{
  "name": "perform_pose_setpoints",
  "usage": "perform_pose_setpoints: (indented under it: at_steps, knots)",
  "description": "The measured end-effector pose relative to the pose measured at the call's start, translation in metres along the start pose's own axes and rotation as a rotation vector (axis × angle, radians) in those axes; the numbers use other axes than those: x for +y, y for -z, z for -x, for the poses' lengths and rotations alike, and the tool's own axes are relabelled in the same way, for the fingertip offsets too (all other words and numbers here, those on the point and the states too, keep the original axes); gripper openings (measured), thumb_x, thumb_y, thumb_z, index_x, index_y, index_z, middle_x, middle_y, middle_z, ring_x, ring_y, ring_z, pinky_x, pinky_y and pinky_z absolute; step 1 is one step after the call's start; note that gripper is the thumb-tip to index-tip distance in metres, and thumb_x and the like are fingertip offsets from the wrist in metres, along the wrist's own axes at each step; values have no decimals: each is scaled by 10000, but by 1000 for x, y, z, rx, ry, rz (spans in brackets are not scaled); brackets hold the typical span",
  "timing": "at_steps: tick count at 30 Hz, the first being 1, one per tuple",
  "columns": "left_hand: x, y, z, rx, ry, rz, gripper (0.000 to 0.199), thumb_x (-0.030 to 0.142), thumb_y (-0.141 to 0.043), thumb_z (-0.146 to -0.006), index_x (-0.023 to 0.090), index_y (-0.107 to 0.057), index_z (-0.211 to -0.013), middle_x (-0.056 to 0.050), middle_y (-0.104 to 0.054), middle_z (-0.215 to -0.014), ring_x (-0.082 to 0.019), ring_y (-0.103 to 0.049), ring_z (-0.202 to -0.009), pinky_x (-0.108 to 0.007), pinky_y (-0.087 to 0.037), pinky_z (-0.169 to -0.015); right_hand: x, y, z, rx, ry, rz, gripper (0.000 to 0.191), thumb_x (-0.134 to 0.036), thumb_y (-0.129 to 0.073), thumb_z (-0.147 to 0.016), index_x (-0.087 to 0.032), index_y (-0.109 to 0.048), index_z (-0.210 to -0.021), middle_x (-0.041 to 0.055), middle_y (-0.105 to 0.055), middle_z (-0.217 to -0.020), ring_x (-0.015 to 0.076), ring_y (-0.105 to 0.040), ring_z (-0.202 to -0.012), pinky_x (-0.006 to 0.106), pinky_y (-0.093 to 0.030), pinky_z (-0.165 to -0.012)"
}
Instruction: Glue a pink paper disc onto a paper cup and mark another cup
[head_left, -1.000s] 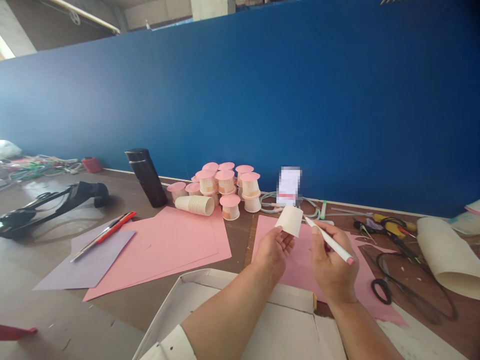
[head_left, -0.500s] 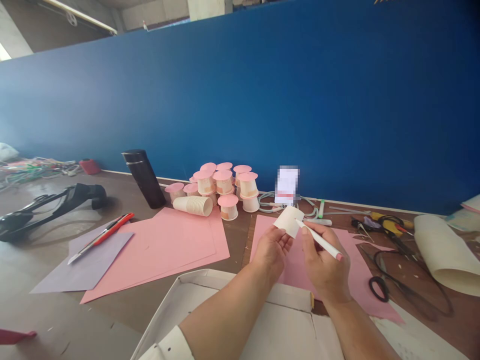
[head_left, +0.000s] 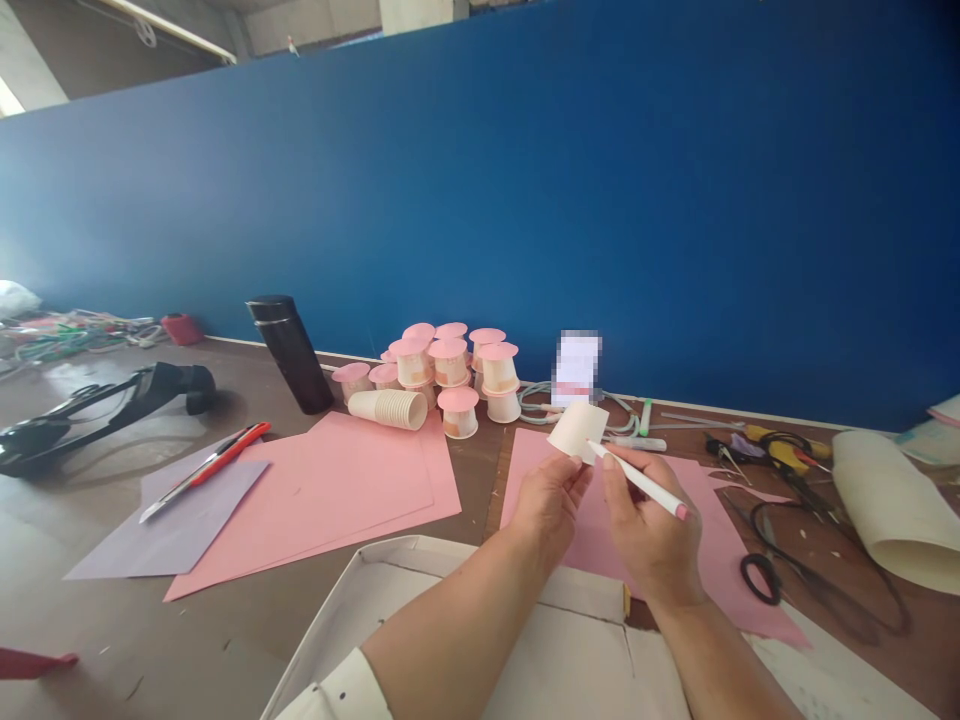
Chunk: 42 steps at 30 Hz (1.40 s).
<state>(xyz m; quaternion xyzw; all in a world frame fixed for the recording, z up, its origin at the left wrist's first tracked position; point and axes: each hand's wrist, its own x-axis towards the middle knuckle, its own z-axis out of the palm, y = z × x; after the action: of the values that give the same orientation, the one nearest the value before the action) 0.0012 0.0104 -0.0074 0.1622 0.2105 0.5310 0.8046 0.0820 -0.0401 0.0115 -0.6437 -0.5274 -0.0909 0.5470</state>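
My left hand [head_left: 551,500] is closed around the lower part of a small white paper cup [head_left: 576,430], held tilted above the pink paper [head_left: 592,540]. In my right hand [head_left: 660,530] is a white marker pen [head_left: 645,485] with a pink end, gripped like a pencil. Its tip meets the cup's side near the right edge, or very nearly so; any mark there is too small to see. Behind and to the left stand several paper cups topped with pink discs [head_left: 458,400]. A nested stack of cups [head_left: 388,408] lies on its side in front of them.
A black flask [head_left: 291,355] and a red-handled utility knife [head_left: 210,465] are at left, the knife on lilac and pink sheets. A phone with a blurred screen [head_left: 576,365] leans at the back. Cables, scissors [head_left: 761,578] and a paper roll [head_left: 889,500] lie right. A white box [head_left: 405,565] sits in front.
The cup has turned slightly in my left hand, and the pen tip now sits lower on its side. The rest has stayed in place.
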Motion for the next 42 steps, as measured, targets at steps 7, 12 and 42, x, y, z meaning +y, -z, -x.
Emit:
perform_pose_setpoints:
  at_steps: [7,12,42]
  knots:
    - [-1,1,2,-54,-30,-61,266,137,-717,-674,63,-713,-929,-140,-686,-1065,-226,-615,-1055,-302,-454,-985,1,-1,0,1,12,-3,262,-397,-554,-856,-184,-672,-953,83,-700,-893,196,-652,-808,289,-502,-725]
    - [-3,1,2,-52,-36,-88,278,177,-760,-632,58,-721,-880,-137,-697,-986,-229,-625,-1008,-323,-437,-986,3,-1,0,6,23,2,241,-381,-563,-852,-192,-669,-958,75,-699,-894,194,-652,-818,284,-501,-730]
    - [0,-4,7,-120,-50,-156,289,230,-791,-595,78,-734,-834,-119,-682,-886,-248,-613,-974,-374,-393,-1002,5,-2,0,0,-8,30,251,-388,-551,-845,-196,-669,-953,65,-703,-879,182,-651,-788,265,-494,-691]
